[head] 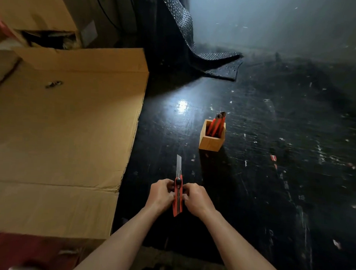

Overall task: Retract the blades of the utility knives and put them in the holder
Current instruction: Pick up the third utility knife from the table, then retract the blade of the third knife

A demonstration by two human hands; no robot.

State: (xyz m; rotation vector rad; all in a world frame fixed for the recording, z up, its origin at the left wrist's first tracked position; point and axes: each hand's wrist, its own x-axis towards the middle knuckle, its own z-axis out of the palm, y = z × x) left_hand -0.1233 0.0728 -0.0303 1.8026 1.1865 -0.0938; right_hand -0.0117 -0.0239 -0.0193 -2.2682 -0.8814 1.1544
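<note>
I hold a red utility knife [177,203] upright over the dark floor, its steel blade [178,163] sticking out and pointing away from me. My left hand [161,193] grips the knife's left side and my right hand [195,198] grips its right side. A black knob sits on the handle just above my fingers. Further ahead and to the right stands a small square wooden holder [211,143]. Red utility knives [216,126] stand in the holder, leaning toward its far right corner.
A large flattened cardboard box [62,134] lies on the left, with more cardboard stacked behind it. A sheet of dark bubble wrap [212,59] drapes down at the back. The black floor [272,178] is scuffed and dotted with small scraps.
</note>
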